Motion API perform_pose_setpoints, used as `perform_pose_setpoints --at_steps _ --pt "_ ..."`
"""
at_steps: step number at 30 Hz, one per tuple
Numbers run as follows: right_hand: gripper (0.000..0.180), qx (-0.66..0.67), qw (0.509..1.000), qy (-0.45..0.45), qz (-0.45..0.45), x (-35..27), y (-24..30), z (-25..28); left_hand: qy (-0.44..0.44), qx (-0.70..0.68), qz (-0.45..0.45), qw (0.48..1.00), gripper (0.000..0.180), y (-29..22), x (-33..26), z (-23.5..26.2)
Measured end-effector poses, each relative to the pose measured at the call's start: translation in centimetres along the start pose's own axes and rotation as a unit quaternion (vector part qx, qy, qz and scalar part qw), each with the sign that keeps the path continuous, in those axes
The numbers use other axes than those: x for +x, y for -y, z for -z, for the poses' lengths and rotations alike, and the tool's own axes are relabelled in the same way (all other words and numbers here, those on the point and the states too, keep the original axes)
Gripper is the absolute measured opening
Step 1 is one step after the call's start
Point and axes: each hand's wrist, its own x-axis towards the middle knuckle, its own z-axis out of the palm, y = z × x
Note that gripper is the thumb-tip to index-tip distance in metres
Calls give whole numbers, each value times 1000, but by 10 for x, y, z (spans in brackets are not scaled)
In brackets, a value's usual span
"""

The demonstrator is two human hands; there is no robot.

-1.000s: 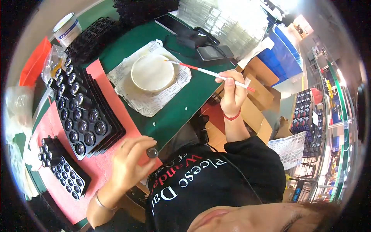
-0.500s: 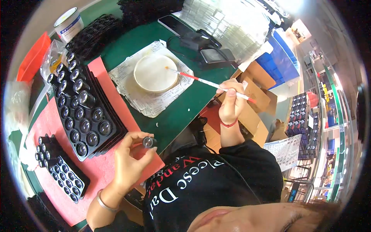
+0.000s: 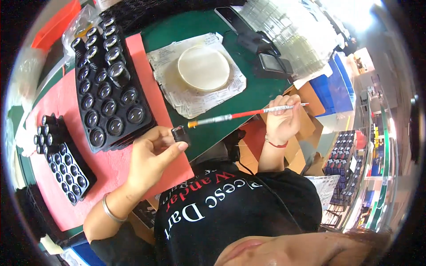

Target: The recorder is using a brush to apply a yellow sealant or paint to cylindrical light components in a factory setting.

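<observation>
Left hand (image 3: 149, 157) pinching black cylinder (image 3: 181, 136), fingers parted by its width, seven o'clock from dish (image 3: 204, 68). Right hand (image 3: 284, 119) gripping brush (image 3: 244, 114), fingertips closing round it, bristles (image 3: 192, 124) sitting at cylinder's two o'clock, contact unclear from here. Seemingly lining up brush; next move calling for light touch.

Black barrel (image 3: 181, 136) partly covered
The left hand (image 3: 151, 156) hides one side; whether the brush (image 3: 242, 115) touches the barrel is unclear; the upper edge crops a white tub (image 3: 105, 4); the shelving (image 3: 387, 177) at right blurs
</observation>
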Motion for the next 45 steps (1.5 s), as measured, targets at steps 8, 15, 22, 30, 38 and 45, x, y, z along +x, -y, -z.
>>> perform_pose_setpoints --at_steps 8,15,22,30,38,45 --pt "23 -20 999 33 -14 -2 -5 -4 -5 6 19 1000 23 -1 1 0" --pt "22 -60 997 50 19 -3 -6 -1 -7 16 22 1000 22 1 1 2" --pt "23 -87 994 55 48 -4 -6 10 2 -22 -5 1000 20 5 1 0" --pt "22 -110 992 45 49 -4 -5 5 39 -34 -4 999 25 9 2 4" --pt "21 -29 999 13 31 -5 3 3 24 -35 -25 999 18 7 3 0" --pt "22 -59 997 24 50 -7 3 0 12 -24 -34 999 19 7 2 0"
